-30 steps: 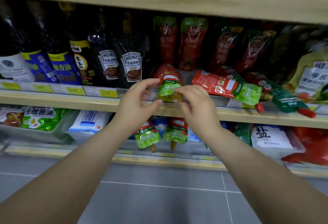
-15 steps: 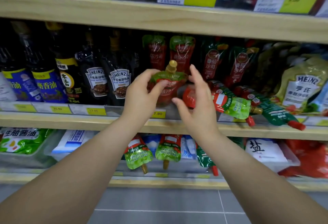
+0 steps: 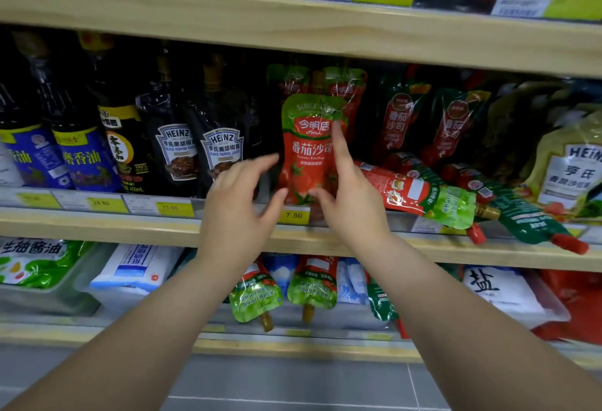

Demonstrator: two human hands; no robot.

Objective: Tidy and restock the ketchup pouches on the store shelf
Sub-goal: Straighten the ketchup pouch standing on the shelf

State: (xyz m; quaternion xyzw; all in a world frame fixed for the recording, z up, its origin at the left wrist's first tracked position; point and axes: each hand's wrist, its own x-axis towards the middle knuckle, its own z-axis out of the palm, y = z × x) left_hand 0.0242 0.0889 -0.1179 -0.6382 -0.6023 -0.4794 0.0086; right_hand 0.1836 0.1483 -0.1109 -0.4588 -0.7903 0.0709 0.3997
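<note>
A red ketchup pouch (image 3: 304, 153) with a green top stands upright at the front of the middle shelf (image 3: 130, 226), before other standing pouches (image 3: 347, 89). My right hand (image 3: 351, 208) lays its index finger along the pouch's right face, thumb at its bottom edge. My left hand (image 3: 241, 215) hovers open just left of the pouch, fingers spread, slightly blurred. To the right, a red-and-green pouch (image 3: 420, 195) and a darker green one (image 3: 521, 211) lie flat, spouts over the shelf edge. Two pouches (image 3: 255, 296) hang spout-down on the lower shelf.
Dark sauce bottles (image 3: 81, 156) and Heinz black pepper pouches (image 3: 176, 149) fill the shelf to the left. A pale Heinz pouch (image 3: 566, 169) stands far right. Salt bags (image 3: 495, 290) and a plastic bin (image 3: 49, 293) sit on the lower shelf. Grey floor tiles lie below.
The pouch lifted from the shelf edge has been turned spout-up and stood upright. My left hand has let go of it; my right now only touches it with finger and thumb.
</note>
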